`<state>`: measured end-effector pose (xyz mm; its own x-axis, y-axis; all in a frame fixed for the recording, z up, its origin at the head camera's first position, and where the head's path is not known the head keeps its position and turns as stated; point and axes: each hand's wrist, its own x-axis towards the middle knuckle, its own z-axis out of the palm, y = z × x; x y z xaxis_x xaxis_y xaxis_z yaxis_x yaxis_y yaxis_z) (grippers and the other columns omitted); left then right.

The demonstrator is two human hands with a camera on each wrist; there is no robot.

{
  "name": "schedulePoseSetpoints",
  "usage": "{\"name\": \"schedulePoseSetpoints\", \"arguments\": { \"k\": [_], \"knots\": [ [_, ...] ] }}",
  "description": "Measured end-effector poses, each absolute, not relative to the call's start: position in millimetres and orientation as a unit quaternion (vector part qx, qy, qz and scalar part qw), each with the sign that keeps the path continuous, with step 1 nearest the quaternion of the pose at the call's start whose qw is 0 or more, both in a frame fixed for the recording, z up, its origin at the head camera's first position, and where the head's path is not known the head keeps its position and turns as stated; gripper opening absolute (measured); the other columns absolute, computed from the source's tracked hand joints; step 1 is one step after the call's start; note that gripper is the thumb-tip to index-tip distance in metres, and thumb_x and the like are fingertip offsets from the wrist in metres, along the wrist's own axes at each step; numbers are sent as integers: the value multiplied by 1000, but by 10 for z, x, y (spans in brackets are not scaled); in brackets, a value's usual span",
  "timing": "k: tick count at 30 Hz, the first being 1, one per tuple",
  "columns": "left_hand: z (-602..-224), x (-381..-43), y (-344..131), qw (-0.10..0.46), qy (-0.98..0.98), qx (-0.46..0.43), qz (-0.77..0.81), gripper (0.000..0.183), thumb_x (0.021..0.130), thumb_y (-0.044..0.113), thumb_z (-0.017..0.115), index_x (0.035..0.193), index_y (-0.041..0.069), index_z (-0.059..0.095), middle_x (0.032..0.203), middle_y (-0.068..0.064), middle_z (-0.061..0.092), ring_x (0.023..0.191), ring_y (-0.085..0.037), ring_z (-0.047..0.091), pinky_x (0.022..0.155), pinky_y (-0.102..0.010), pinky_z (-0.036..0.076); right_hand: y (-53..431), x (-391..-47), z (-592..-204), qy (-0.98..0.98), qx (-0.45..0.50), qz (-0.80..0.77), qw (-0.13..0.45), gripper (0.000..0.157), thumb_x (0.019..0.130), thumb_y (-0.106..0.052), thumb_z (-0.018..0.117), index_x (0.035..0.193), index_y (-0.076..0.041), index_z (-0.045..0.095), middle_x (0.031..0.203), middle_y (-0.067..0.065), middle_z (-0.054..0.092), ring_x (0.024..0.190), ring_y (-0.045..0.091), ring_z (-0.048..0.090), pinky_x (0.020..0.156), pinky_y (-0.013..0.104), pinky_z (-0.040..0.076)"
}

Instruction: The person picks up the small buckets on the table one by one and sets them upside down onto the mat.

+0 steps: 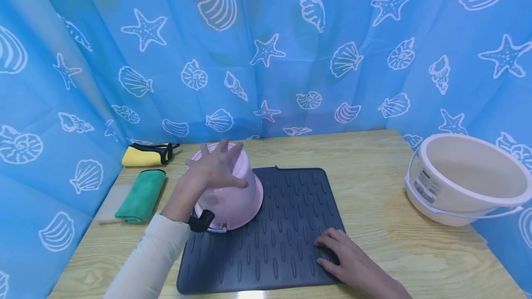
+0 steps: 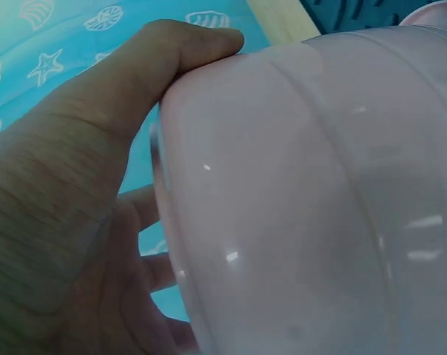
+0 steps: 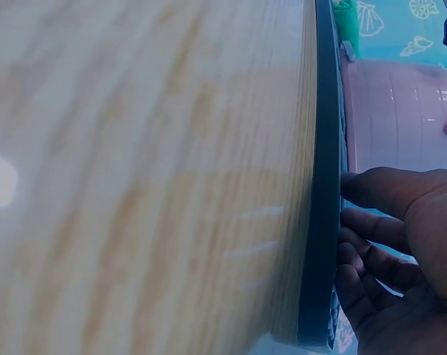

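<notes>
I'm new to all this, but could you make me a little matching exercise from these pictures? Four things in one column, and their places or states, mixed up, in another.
Things:
1. pink bucket
2. white bucket
3. green cloth
4. right hand

Places and states:
A. folded, to the left of the pink bucket
B. fingertips on the dark mat
C. upside down, beneath the left hand
D. upright, its mouth open at the top

Right pairs: 1-C, 2-D, 3-A, 4-B

Room between mat (image 1: 291, 227) and white bucket (image 1: 450, 200)
</notes>
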<state>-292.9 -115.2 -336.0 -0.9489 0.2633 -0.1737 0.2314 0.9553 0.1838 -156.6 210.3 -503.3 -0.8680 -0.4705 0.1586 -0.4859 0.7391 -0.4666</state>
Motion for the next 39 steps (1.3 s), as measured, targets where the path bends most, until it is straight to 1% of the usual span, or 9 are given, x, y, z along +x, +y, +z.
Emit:
{"name": "schedulePoseSetpoints", "arguments": {
  "k": [5, 8, 10, 12, 16, 19, 23, 32, 39],
  "knots": [
    [-3418, -2839, -1222, 38, 983, 164, 66, 104, 74, 75, 68, 159, 32, 27, 164, -12, 21, 144, -58, 9, 95, -88, 9, 2105, -1548, -5068, -927, 261, 269, -14, 24, 90, -24, 76, 112, -18, 68, 110, -13, 53, 98, 6, 49, 83, 33, 51],
    [-3441, -2743, -1268, -14, 979, 190, 79, 96, 78, 75, 64, 158, 31, 32, 160, -10, 31, 144, -51, 22, 98, -85, 15, 2111, -1526, -5093, -922, 265, 278, -39, 23, 93, -27, 73, 114, -19, 68, 110, -14, 52, 98, 5, 49, 83, 33, 51],
    [-3437, -2685, -1280, -59, 968, 214, 113, 89, 82, 68, 65, 156, 27, 37, 156, -9, 38, 142, -45, 31, 101, -80, 24, 2114, -1521, -5093, -923, 264, 277, -39, 23, 93, -28, 73, 114, -20, 68, 110, -14, 52, 98, 5, 49, 84, 32, 51],
    [-3422, -2630, -1269, -102, 951, 243, 162, 79, 86, 58, 67, 153, 24, 43, 152, -8, 43, 138, -39, 39, 104, -71, 32, 2118, -1529, -5081, -925, 262, 273, -28, 23, 92, -27, 74, 114, -20, 68, 110, -14, 52, 98, 5, 49, 84, 33, 52],
    [-3411, -2508, -1208, -149, 904, 297, 269, 65, 89, 40, 71, 148, 20, 50, 148, -5, 49, 136, -27, 44, 107, -55, 39, 2125, -1553, -5049, -928, 263, 264, -5, 24, 90, -23, 76, 113, -19, 68, 110, -14, 52, 99, 6, 49, 84, 33, 51],
    [-3431, -2395, -1142, -156, 882, 310, 320, 61, 88, 34, 72, 145, 21, 54, 146, 0, 51, 136, -21, 44, 107, -51, 41, 2123, -1563, -5036, -929, 261, 262, 3, 24, 89, -22, 77, 112, -19, 68, 110, -13, 53, 99, 6, 48, 83, 32, 51],
    [-3482, -2270, -1051, -156, 870, 310, 350, 59, 87, 32, 74, 142, 24, 56, 144, 8, 52, 132, -14, 47, 104, -47, 45, 2121, -1565, -5039, -929, 259, 263, 7, 25, 88, -21, 77, 111, -18, 68, 111, -13, 53, 99, 7, 49, 82, 32, 51],
    [-3699, -2106, -870, -119, 846, 311, 415, 56, 88, 35, 75, 140, 28, 57, 135, 15, 56, 119, -8, 55, 98, -44, 50, 2136, -1552, -5060, -926, 267, 264, 19, 24, 88, -19, 78, 110, -18, 68, 109, -13, 53, 99, 6, 49, 82, 32, 51],
    [-3972, -2045, -773, -84, 826, 311, 463, 55, 87, 29, 77, 138, 28, 58, 129, 15, 60, 117, -14, 59, 99, -38, 49, 2130, -1560, -5051, -926, 265, 267, 18, 24, 88, -20, 77, 110, -18, 68, 109, -13, 54, 98, 6, 49, 82, 32, 51]
  ]
}}
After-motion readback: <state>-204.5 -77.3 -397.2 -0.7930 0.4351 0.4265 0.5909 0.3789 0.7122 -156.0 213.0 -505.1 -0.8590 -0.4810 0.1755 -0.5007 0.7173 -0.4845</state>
